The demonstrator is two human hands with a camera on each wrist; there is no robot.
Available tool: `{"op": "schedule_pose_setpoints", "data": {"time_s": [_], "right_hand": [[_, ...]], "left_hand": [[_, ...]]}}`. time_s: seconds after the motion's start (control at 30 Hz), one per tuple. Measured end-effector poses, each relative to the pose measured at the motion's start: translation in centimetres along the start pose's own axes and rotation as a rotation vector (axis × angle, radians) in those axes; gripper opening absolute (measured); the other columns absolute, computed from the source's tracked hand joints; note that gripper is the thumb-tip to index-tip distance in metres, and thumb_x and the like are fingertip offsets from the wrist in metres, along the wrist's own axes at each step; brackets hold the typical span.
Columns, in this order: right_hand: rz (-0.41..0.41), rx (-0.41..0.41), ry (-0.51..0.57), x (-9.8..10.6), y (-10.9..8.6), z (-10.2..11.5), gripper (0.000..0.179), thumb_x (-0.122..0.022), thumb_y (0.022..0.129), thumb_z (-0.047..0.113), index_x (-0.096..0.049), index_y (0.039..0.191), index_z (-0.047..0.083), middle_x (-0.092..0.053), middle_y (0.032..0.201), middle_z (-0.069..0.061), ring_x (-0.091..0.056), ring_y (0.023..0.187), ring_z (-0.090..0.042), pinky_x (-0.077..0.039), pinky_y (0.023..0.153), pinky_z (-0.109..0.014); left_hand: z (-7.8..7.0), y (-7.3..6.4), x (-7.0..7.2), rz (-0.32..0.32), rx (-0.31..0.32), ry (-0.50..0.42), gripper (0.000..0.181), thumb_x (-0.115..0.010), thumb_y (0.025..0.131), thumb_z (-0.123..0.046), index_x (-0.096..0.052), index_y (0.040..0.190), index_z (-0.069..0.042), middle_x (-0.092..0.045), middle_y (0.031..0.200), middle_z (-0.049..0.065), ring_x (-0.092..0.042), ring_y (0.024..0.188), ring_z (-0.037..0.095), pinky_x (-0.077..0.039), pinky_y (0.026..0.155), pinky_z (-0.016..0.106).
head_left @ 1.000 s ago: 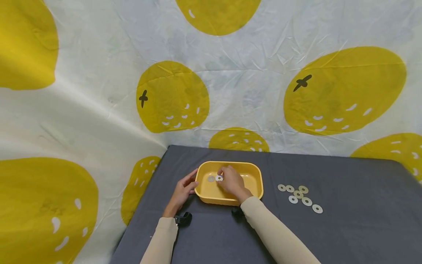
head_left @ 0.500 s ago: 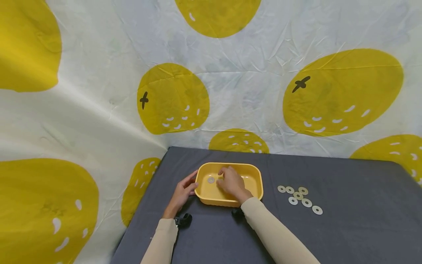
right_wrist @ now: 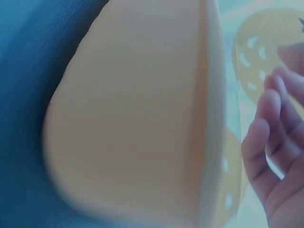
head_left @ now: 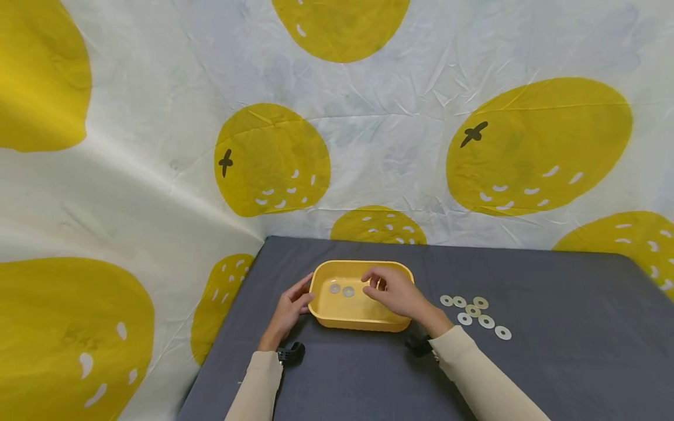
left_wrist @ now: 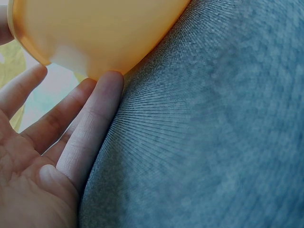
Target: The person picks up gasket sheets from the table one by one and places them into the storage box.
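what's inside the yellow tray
Two flat rings lie side by side, slightly apart, on the floor of the yellow tray, toward its left end. The right hand covers part of the right side, so anything beneath it is hidden.

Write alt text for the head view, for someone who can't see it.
A right hand hovers over a yellow tray where two discs show, the left hand touching its left end. Seven more discs lie right of it on a dark table; yellow-patterned fabric hangs behind.
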State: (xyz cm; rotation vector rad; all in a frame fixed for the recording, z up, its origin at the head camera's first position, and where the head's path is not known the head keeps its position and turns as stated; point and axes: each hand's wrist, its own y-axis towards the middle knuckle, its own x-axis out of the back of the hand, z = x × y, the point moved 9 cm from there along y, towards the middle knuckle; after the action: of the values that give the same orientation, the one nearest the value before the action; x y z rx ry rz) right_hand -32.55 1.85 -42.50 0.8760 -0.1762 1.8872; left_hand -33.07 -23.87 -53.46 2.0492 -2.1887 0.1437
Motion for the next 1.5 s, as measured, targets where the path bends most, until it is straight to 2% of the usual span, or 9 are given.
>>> {"op": "schedule_pose_setpoints", "data": {"time_s": [0.1,0.17,0.27,0.47,0.6,0.77,1.0,1.2,1.5], "right_hand": [[-0.021,0.034,0.015,2.4,-2.1,-0.9,0.012,-0.071,0.096,0.016,-0.072,0.108,0.013,-0.064,0.083,0.005,-0.054,0.069,-0.009,-0.048,0.062,-0.025],[-0.056,0.011,0.004,4.1,-3.6,-2.2,0.013,-0.072,0.096,0.016,-0.072,0.108,0.012,-0.064,0.082,0.005,-0.054,0.069,-0.007,-0.048,0.061,-0.024],[-0.102,-0.056,-0.033,6.6,-5.8,-4.6,0.015,-0.072,0.095,0.016,-0.072,0.109,0.009,-0.064,0.082,0.004,-0.053,0.068,-0.006,-0.047,0.059,-0.024],[-0.181,-0.204,-0.161,11.1,-10.5,-8.9,0.018,-0.071,0.097,0.02,-0.071,0.111,0.009,-0.067,0.085,0.001,-0.054,0.068,-0.003,-0.046,0.057,-0.024],[-0.163,-0.301,-0.221,13.0,-13.1,-11.5,0.023,-0.07,0.098,0.021,-0.07,0.114,0.005,-0.066,0.086,-0.001,-0.054,0.067,-0.004,-0.044,0.054,-0.026],[-0.113,-0.398,-0.296,14.2,-15.2,-14.3,0.025,-0.072,0.095,0.023,-0.069,0.112,0.004,-0.062,0.084,0.0,-0.051,0.067,-0.004,-0.041,0.055,-0.026],[0.001,-0.448,-0.375,14.4,-16.4,-16.4,0.026,-0.079,0.088,0.025,-0.069,0.102,0.006,-0.059,0.084,0.001,-0.05,0.073,-0.012,-0.039,0.064,-0.03],[0.052,-0.446,-0.407,14.3,-16.8,-16.5,0.031,-0.083,0.085,0.033,-0.068,0.097,0.009,-0.058,0.085,0.0,-0.05,0.076,-0.015,-0.04,0.067,-0.035],[0.051,-0.419,-0.409,14.0,-17.1,-16.5,0.027,-0.086,0.08,0.029,-0.068,0.089,0.012,-0.059,0.081,0.001,-0.05,0.075,-0.014,-0.041,0.067,-0.033]], "left_hand": [[0.0,0.0,0.0,-0.004,0.001,0.002,0.054,-0.062,0.102,-0.02,-0.049,0.154,-0.028,-0.062,0.14,0.019,-0.067,0.116,0.033,-0.062,0.082,0.03],[-0.1,0.0,0.0,-0.005,0.0,0.006,0.054,-0.062,0.102,-0.02,-0.048,0.154,-0.027,-0.062,0.14,0.02,-0.068,0.115,0.032,-0.062,0.082,0.03],[-0.1,0.0,0.0,-0.004,0.003,0.011,0.055,-0.063,0.102,-0.021,-0.048,0.155,-0.026,-0.062,0.139,0.02,-0.068,0.114,0.029,-0.062,0.082,0.031],[-0.2,0.0,0.0,-0.017,0.019,0.015,0.053,-0.064,0.101,-0.022,-0.05,0.152,-0.032,-0.064,0.139,0.013,-0.068,0.114,0.025,-0.062,0.084,0.033],[-0.2,0.0,0.0,-0.017,0.016,0.01,0.054,-0.063,0.102,-0.02,-0.05,0.152,-0.03,-0.063,0.139,0.015,-0.068,0.114,0.029,-0.062,0.084,0.034],[-0.2,0.0,0.0,-0.015,0.007,0.008,0.054,-0.063,0.102,-0.02,-0.049,0.154,-0.028,-0.063,0.138,0.018,-0.067,0.114,0.033,-0.063,0.083,0.034],[-0.1,0.1,0.1,-0.009,0.004,0.011,0.055,-0.063,0.101,-0.02,-0.049,0.153,-0.029,-0.063,0.138,0.017,-0.068,0.113,0.03,-0.063,0.082,0.032],[-0.2,0.1,0.0,-0.003,0.015,-0.01,0.054,-0.064,0.101,-0.022,-0.05,0.153,-0.029,-0.062,0.138,0.019,-0.067,0.115,0.033,-0.063,0.082,0.032],[-0.3,0.0,-0.1,0.005,0.008,-0.007,0.054,-0.063,0.102,-0.022,-0.048,0.154,-0.026,-0.062,0.138,0.02,-0.068,0.113,0.03,-0.062,0.083,0.031]]}}
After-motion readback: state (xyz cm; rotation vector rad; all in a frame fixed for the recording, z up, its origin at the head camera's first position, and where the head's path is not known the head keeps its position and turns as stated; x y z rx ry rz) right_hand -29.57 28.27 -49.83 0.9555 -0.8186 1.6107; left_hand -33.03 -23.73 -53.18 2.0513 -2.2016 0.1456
